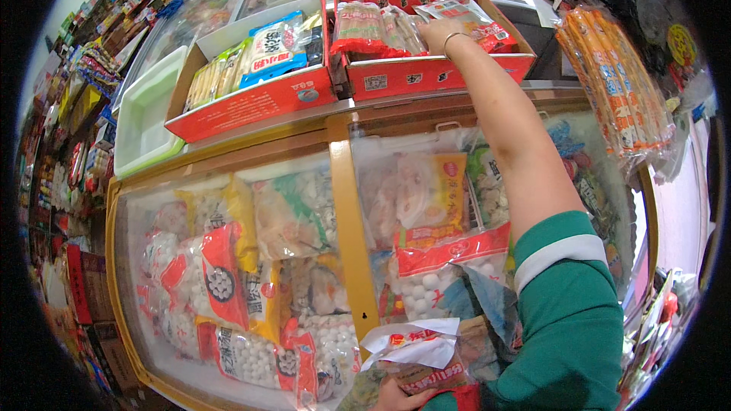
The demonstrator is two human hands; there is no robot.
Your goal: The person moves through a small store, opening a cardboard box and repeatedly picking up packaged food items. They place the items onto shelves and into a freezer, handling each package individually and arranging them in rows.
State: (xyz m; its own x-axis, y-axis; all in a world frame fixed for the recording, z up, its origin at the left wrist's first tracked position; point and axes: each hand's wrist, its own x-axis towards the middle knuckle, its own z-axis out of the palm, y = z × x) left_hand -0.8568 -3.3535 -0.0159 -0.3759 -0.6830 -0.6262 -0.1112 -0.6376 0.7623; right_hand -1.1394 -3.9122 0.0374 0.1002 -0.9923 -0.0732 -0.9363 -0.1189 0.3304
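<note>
My right hand [440,34], a bangle on its wrist, reaches into the right red cardboard box [411,77]. It is at the packs of noodles [402,28] there; its fingertips are hidden, so I cannot tell if it grips one. Beside it in the box lies a white and red packet [485,28]. At the bottom of the view my left hand [400,397] holds a plastic packet [437,374] with red writing against my body. A second red box [262,97] on the left holds blue, white and green packets [274,48].
Below the boxes, a chest freezer with a yellow-brown frame [348,205] holds bags of frozen white balls [251,354]. A pale green plastic tub [148,120] stands left of the boxes. Orange packs of long sticks [617,85] are at the right. Stocked shelves [74,142] line the far left.
</note>
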